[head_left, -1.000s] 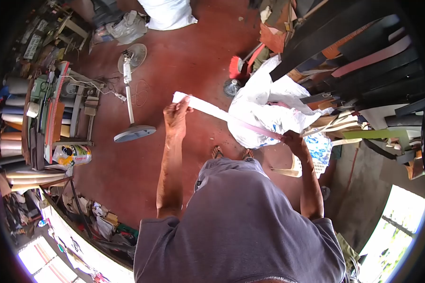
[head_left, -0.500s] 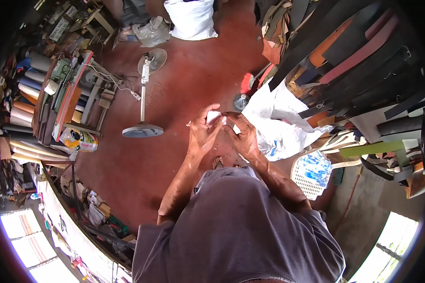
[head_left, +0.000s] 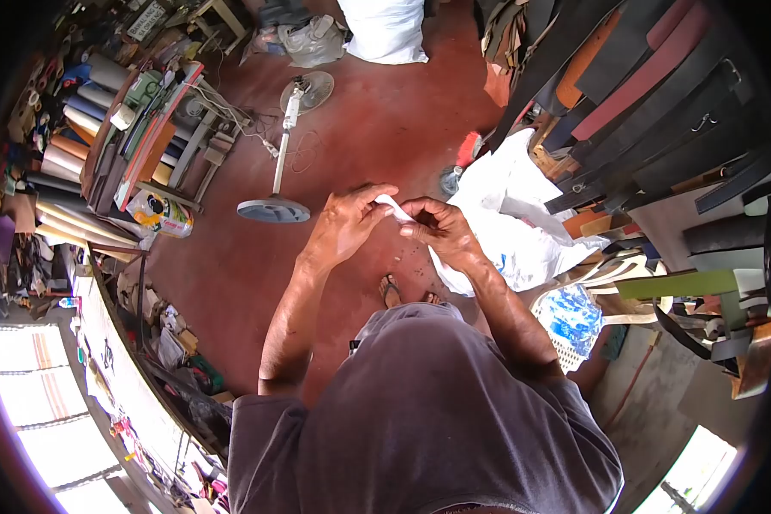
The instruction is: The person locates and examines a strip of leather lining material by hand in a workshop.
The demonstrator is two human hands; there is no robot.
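A small white piece [head_left: 392, 206], thin like paper or cloth, is stretched between my two hands in front of my body. My left hand [head_left: 348, 224] pinches its left end between thumb and fingers. The right end sits in the pinch of my right hand [head_left: 444, 231]. Its exact kind is too small to make out. Both hands are held above the red floor [head_left: 351, 283], over my sandalled feet.
A white pedestal fan [head_left: 274, 210] stands ahead on the left. White sacks [head_left: 505, 214] lie close on my right, beside a plastic chair [head_left: 565, 355]. Leather straps [head_left: 642, 103] hang at the right. Material rolls [head_left: 68, 158] fill the left shelf, above a long workbench [head_left: 128, 377].
My left hand has turned and shifted left, and the white piece now slants as a narrow strip between both hands. The whole view has swung slightly, showing more of my feet.
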